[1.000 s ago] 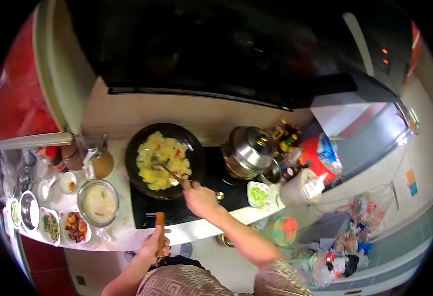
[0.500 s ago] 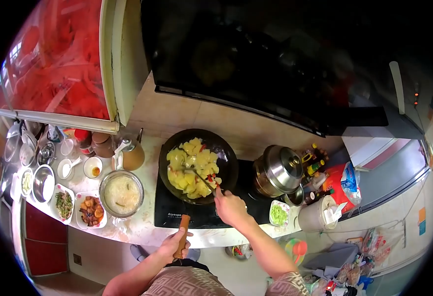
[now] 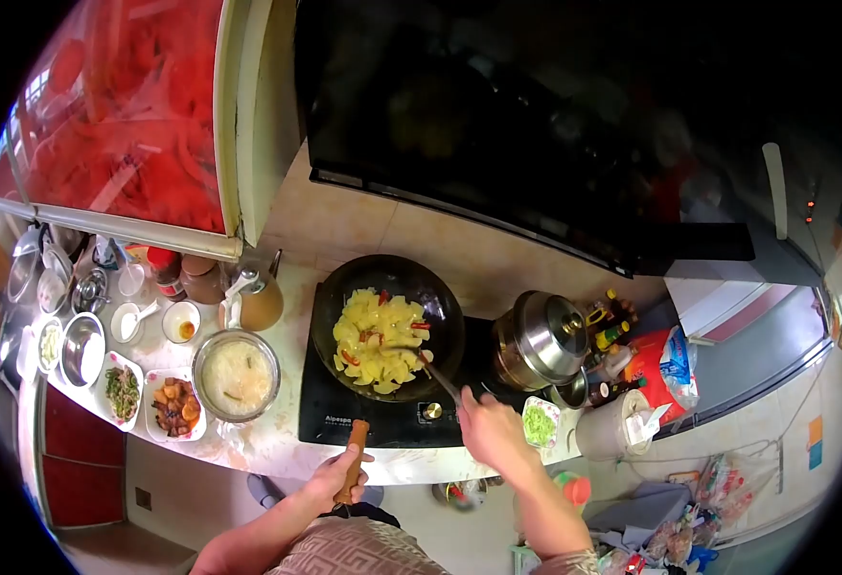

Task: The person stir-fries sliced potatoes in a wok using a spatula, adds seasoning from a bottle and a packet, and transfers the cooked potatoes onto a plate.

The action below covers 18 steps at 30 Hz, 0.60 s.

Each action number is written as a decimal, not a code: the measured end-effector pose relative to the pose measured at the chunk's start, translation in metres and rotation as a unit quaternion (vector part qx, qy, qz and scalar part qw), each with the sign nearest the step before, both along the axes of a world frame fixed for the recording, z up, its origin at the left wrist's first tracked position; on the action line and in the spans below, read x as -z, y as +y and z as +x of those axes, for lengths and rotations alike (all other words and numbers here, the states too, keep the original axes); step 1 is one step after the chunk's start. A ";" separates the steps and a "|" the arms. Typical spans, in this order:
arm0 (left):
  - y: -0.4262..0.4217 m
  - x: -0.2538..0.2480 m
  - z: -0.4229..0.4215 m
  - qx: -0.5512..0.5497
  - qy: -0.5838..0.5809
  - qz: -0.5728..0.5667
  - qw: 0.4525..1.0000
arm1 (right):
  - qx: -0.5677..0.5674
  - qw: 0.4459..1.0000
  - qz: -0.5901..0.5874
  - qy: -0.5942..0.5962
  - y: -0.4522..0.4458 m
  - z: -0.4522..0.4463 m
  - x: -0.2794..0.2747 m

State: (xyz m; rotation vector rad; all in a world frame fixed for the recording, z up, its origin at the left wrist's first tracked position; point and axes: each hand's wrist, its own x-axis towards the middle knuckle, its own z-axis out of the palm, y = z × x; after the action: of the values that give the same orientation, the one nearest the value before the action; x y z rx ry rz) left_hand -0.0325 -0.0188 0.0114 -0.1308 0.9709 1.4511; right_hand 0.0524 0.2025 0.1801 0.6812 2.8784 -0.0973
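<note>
A dark wok (image 3: 440, 302) sits on the black stove (image 3: 344, 433) and holds pale yellow potato slices (image 3: 368, 326) with bits of red pepper. Its wooden handle (image 3: 357, 443) points toward me, and my left hand (image 3: 330, 479) is wrapped round it. My right hand (image 3: 488, 431) grips a spatula (image 3: 443, 379) at the wok's lower right. The spatula's far end reaches into the slices, which partly hide it. Near my right hand stands a small dish of chopped green vegetable (image 3: 540, 423).
A lidded steel pot (image 3: 550, 335) stands right of the wok. Left of it are a bowl of cloudy liquid (image 3: 239, 376), a plate of browned chunks (image 3: 174, 406) and seasoning jars (image 3: 198, 280). The range hood (image 3: 478, 230) overhangs the back. Bottles (image 3: 612, 333) crowd the right.
My right hand has moved right and slightly down with the spatula, drawing its far end rightward through the slices. The slices have shifted. My left hand stays on the handle.
</note>
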 end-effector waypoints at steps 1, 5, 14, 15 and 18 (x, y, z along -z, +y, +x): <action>0.001 0.000 0.000 -0.001 -0.001 0.004 1.000 | -0.006 1.000 0.009 -0.021 -0.007 0.010 -0.007; 0.000 0.002 0.001 0.001 -0.009 0.015 1.000 | -0.059 0.998 0.016 0.020 -0.011 -0.001 0.043; 0.000 -0.002 0.000 -0.001 -0.003 0.011 1.000 | 0.058 0.995 0.069 0.031 0.051 -0.035 0.021; -0.002 -0.002 0.001 -0.001 -0.004 0.014 1.000 | 0.061 0.995 0.080 0.022 0.061 -0.038 0.020; 0.000 0.005 0.002 -0.001 -0.010 0.016 1.000 | 0.077 0.995 0.044 -0.052 0.094 -0.054 0.037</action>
State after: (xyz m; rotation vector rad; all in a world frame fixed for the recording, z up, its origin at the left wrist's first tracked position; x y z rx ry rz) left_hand -0.0305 -0.0192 0.0069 -0.1232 0.9316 1.4634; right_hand -0.0016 0.2962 0.1431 0.8960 2.7408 0.0444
